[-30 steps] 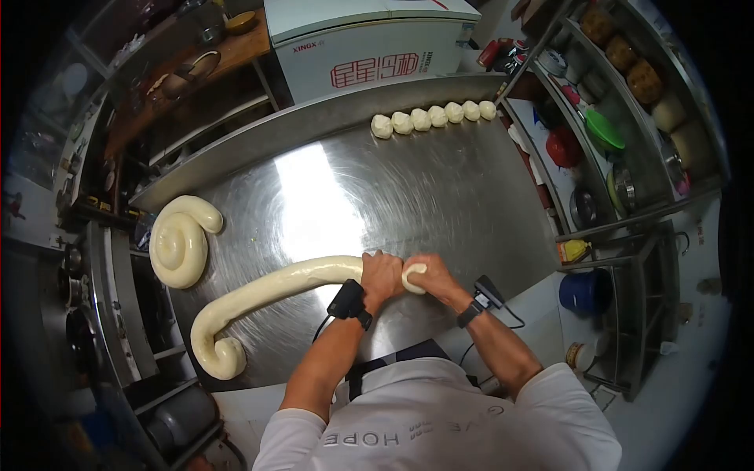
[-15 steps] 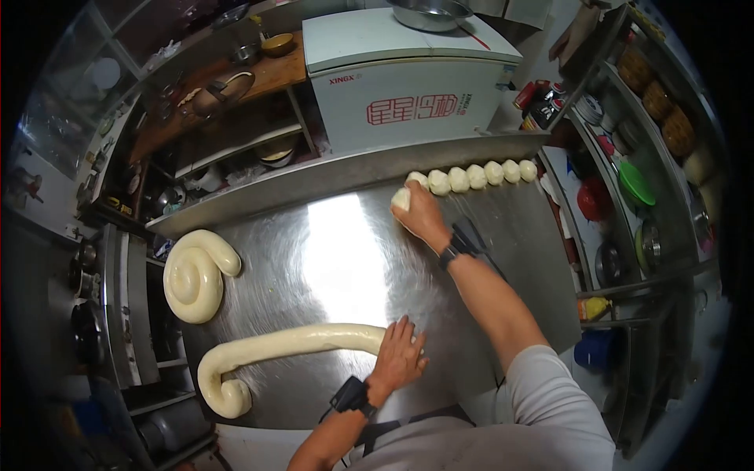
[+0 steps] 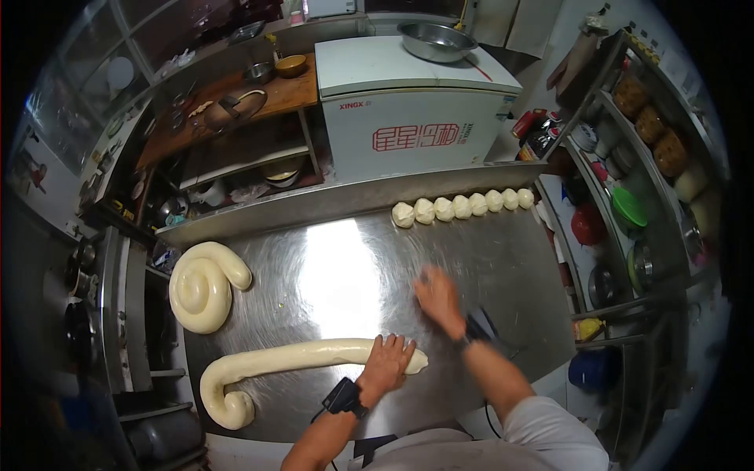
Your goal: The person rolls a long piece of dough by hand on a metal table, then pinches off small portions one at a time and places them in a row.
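Note:
My left hand (image 3: 387,363) lies over the right end of a long dough rope (image 3: 302,356), its fingers wrapped round it; the rope's tip sticks out to the right. At its left end the rope curls into a hook. My right hand (image 3: 438,297), blurred, hovers over the steel table (image 3: 503,314), to the right of and above the rope's tip; its fingers are too smeared to read. Several dough balls (image 3: 462,207) stand in a row along the table's back edge. A coiled dough roll (image 3: 203,289) rests at the left.
Behind the table's raised steel edge (image 3: 353,192) stands a white freezer (image 3: 416,118) with a metal bowl (image 3: 437,41) on top. Shelves with a green basin (image 3: 628,207) are on the right. A wooden counter (image 3: 287,93) is at the back left.
My right hand has left the ball at the row's left end and come back toward the rope. My left hand remains on the rope, whose tip now shows. The view has shifted slightly.

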`<action>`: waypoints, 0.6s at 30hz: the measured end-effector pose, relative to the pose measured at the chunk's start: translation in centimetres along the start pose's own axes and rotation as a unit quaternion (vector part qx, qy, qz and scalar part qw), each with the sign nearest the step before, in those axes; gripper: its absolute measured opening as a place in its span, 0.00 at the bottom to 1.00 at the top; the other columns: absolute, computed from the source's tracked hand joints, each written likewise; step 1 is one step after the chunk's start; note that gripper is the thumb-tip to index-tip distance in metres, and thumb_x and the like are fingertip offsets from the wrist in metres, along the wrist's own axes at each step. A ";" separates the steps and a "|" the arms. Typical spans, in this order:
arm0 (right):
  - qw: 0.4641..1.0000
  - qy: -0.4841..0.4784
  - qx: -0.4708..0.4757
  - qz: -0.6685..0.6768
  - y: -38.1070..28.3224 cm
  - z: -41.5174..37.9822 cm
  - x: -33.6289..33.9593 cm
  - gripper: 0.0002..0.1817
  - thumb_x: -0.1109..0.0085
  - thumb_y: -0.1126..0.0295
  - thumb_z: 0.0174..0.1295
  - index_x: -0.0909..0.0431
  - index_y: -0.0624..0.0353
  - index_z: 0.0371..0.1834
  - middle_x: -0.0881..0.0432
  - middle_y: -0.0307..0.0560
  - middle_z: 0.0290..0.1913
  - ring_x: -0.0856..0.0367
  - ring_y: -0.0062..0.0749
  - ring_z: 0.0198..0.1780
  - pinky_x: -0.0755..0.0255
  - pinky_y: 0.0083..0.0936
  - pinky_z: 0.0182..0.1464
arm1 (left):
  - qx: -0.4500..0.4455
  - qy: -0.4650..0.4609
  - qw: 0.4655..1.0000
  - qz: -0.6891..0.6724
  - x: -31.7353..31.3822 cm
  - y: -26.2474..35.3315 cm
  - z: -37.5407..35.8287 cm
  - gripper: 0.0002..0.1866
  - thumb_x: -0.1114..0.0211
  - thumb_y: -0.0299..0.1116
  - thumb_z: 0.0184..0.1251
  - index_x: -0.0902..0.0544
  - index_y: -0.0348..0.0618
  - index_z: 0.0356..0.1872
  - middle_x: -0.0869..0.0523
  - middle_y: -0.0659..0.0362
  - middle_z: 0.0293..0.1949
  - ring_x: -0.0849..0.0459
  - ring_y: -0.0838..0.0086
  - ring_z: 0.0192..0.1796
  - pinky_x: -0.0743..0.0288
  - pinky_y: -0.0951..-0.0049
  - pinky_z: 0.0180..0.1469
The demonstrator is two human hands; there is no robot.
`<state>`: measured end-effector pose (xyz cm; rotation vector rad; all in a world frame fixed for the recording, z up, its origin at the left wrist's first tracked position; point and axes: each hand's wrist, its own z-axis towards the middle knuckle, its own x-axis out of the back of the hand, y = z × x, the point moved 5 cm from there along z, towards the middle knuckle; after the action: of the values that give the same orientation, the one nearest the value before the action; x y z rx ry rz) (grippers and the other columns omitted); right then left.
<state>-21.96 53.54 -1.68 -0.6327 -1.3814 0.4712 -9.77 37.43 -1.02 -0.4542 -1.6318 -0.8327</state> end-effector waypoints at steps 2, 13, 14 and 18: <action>0.988 -0.087 -0.078 0.105 1.8 -7.9 -0.1 0.18 0.36 0.59 0.68 0.12 0.65 0.47 0.10 0.59 0.43 0.10 0.51 0.45 0.18 0.38 0.52 | -0.017 -0.003 1.000 -0.003 -1.1 -0.5 0.1 0.34 0.21 0.44 0.50 0.19 0.42 0.59 0.20 0.52 0.46 0.22 0.59 0.52 0.31 0.57 0.54; 0.731 -0.189 -0.347 0.556 1.0 -17.2 -6.1 0.15 0.39 0.66 0.73 0.18 0.62 0.57 0.15 0.45 0.49 0.13 0.30 0.48 0.16 0.26 0.42 | -0.050 0.131 0.972 -0.190 0.9 -1.3 -2.4 0.38 0.17 0.44 0.49 0.22 0.38 0.61 0.17 0.49 0.44 0.18 0.52 0.47 0.26 0.56 0.51; 0.731 -0.166 -0.369 0.550 1.0 -17.3 -6.6 0.13 0.36 0.65 0.71 0.15 0.61 0.52 0.14 0.44 0.44 0.13 0.28 0.44 0.18 0.26 0.38 | -0.039 0.131 0.974 -0.183 0.6 -1.3 -2.6 0.45 0.15 0.44 0.46 0.25 0.34 0.66 0.16 0.48 0.44 0.18 0.50 0.50 0.26 0.55 0.55; 0.793 -0.031 -0.343 0.502 -0.5 -18.2 -6.6 0.11 0.36 0.66 0.71 0.14 0.62 0.46 0.14 0.42 0.40 0.16 0.25 0.40 0.22 0.25 0.38 | 0.013 0.177 0.970 -0.166 1.7 -0.6 -3.1 0.45 0.16 0.43 0.44 0.25 0.32 0.64 0.15 0.49 0.40 0.18 0.51 0.48 0.28 0.52 0.57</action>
<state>-4.91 46.40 -7.56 -2.0119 -1.1595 0.8222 -8.46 34.57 0.65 -0.0038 -1.3987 -1.0715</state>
